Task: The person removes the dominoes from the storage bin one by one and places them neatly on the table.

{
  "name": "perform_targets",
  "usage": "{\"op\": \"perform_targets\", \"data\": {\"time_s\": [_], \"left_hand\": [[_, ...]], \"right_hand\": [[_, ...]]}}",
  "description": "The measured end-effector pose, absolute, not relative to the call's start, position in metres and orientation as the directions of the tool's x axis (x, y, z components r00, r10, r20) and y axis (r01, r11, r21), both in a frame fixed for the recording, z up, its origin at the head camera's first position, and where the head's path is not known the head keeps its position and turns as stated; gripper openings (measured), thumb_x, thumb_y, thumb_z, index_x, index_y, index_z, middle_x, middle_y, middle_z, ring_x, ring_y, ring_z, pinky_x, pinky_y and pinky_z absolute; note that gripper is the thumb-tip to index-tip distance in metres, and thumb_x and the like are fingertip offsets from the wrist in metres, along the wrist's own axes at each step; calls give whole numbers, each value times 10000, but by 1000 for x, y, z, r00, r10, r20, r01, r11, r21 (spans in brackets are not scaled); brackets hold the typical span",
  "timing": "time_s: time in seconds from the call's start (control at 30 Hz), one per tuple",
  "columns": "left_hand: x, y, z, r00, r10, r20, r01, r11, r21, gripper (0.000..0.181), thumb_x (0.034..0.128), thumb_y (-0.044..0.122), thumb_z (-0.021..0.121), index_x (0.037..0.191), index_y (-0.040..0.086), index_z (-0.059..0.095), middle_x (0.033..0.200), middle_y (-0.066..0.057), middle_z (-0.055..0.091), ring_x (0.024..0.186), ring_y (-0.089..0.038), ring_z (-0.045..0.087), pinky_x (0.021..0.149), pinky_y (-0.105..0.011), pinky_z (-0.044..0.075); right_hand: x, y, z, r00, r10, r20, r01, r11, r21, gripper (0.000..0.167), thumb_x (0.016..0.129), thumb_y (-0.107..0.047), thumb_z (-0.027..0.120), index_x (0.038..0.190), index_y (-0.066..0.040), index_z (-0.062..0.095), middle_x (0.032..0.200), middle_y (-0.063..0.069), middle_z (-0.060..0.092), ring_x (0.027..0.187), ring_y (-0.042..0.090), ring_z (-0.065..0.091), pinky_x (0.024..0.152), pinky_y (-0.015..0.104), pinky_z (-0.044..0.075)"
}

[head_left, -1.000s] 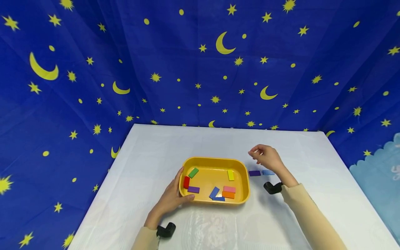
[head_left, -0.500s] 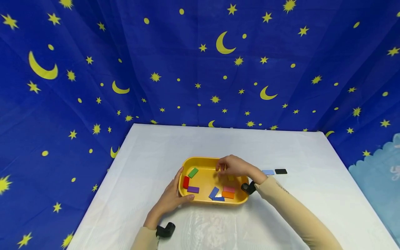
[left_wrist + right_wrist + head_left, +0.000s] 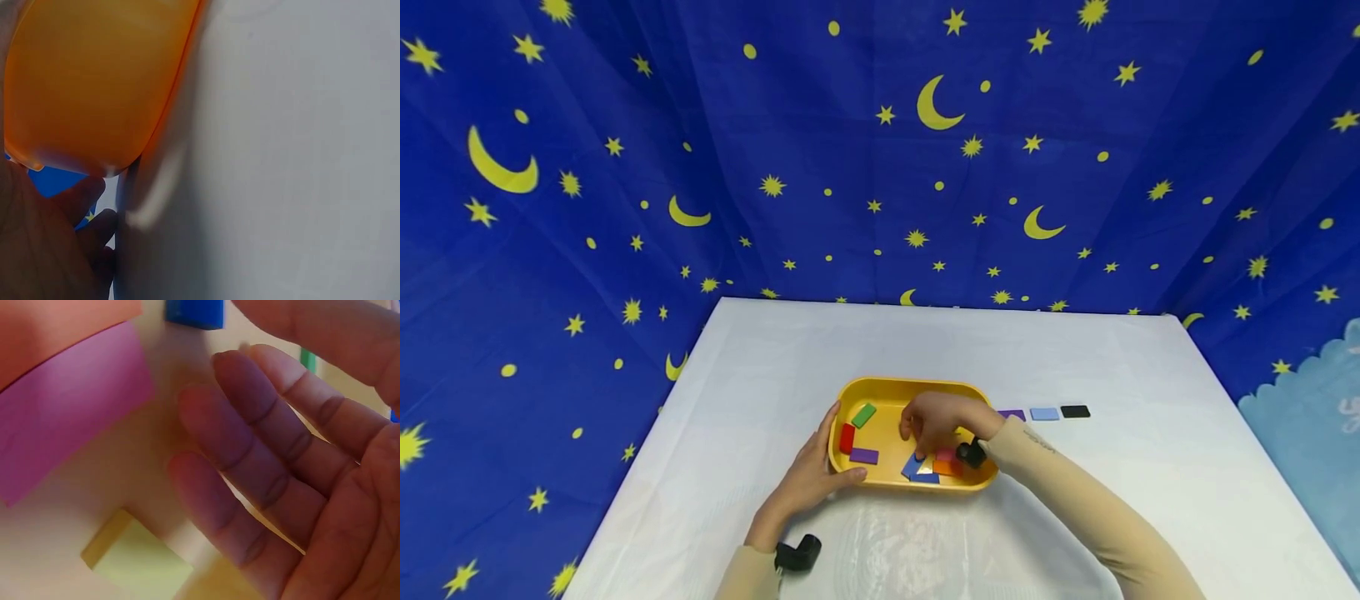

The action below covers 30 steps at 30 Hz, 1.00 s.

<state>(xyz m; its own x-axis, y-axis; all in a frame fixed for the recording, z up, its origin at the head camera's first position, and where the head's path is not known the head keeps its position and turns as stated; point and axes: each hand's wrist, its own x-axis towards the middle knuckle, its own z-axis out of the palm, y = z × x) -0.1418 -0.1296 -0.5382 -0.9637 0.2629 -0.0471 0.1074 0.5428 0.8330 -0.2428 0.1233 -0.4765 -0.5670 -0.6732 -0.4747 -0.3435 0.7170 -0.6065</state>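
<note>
A yellow tray (image 3: 880, 382) holds several small coloured blocks. My left hand (image 3: 808, 471) grips its left end, thumb at the near rim and fingers along the outer side; the left wrist view shows them against the tray wall. My right hand (image 3: 934, 417) reaches down inside, fingertips at a slanted blue block (image 3: 912, 466). In the right wrist view, the fingers of the right hand (image 3: 281, 469) are loosely bent, nothing visibly held, with a blue block (image 3: 195, 314) beyond them. A pink block (image 3: 81, 406), an orange block (image 3: 56, 331) and a yellow block (image 3: 140, 556) lie beside the hand.
At the tray's left are green (image 3: 863, 416), red (image 3: 847, 438) and purple (image 3: 864, 457) blocks. Right of the tray, a purple block (image 3: 1013, 414), a light blue block (image 3: 1044, 414) and a black block (image 3: 1075, 412) lie in a row on the white table (image 3: 790, 350).
My right hand has moved left from above the table into the tray, then down toward the blue blocks. The row at the right is less covered. My left hand stays on the tray.
</note>
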Motion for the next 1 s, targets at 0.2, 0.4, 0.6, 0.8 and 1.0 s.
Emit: {"op": "perform_targets", "data": {"time_s": [0.2,0.4,0.6,0.8,1.0], "left_hand": [[-142,-130,-538,-963,266,-32,121,539,834,1078,737,496,769,1516,396,31,1492,-163,302,1314,-400,311,1003,-643,247],[-142,-130,-538,-964,264,-28,123,540,833,1078,736,500,769,1518,393,34,1482,-165,320,1307,-402,320,999,-646,251],[-142,-130,-539,-964,263,-28,126,547,828,1072,744,508,760,1518,391,28,1476,-174,326,1303,-415,322,990,-657,252],[-142,-130,-539,-963,268,-22,132,542,830,1066,754,495,755,1523,368,29,1476,-185,326,1302,-429,317,988,-663,247],[-141,-130,-538,-963,270,-15,139,541,830,1066,751,492,756,1526,358,36,1468,-190,334,1298,-421,326,991,-654,253]], "right_hand": [[-240,120,-481,-531,-691,-490,-356,707,-611,253,687,-84,852,827,-58,643,674,-31,538,603,116,471,548,225,389],[-236,118,-482,-526,-684,-505,-318,709,-629,265,683,-71,853,806,-40,621,669,-26,515,592,119,455,527,225,371],[-234,118,-484,-526,-692,-495,-352,707,-613,224,714,-82,834,781,-60,621,669,-43,522,588,103,453,539,216,377],[-235,119,-486,-525,-717,-458,-390,681,-619,195,742,-96,817,781,-57,630,662,-62,521,587,84,452,549,207,382],[-238,122,-490,-536,-745,-396,-429,645,-633,205,752,-106,813,792,-47,620,653,-80,492,593,69,431,566,204,361]]}}
